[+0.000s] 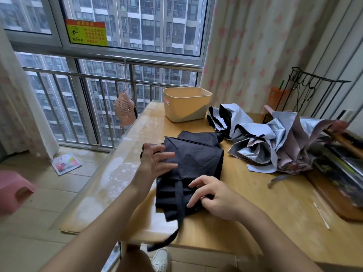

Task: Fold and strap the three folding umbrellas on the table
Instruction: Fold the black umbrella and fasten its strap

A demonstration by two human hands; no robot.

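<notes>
black umbrella (196, 158): collapsed, dark canopy in loose flat pleats on table (255, 193) | strap (179, 203): unfastened, trailing between the hands, off the table edge | left hand (155, 160): fingers spread wide over the canopy's edge | right hand (214, 197): fingers curled, pinching folds

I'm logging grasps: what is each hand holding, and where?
The right hand pinches the dark umbrella by its folded canopy edge, beside the strap; the left hand is open, holding nothing.
</notes>
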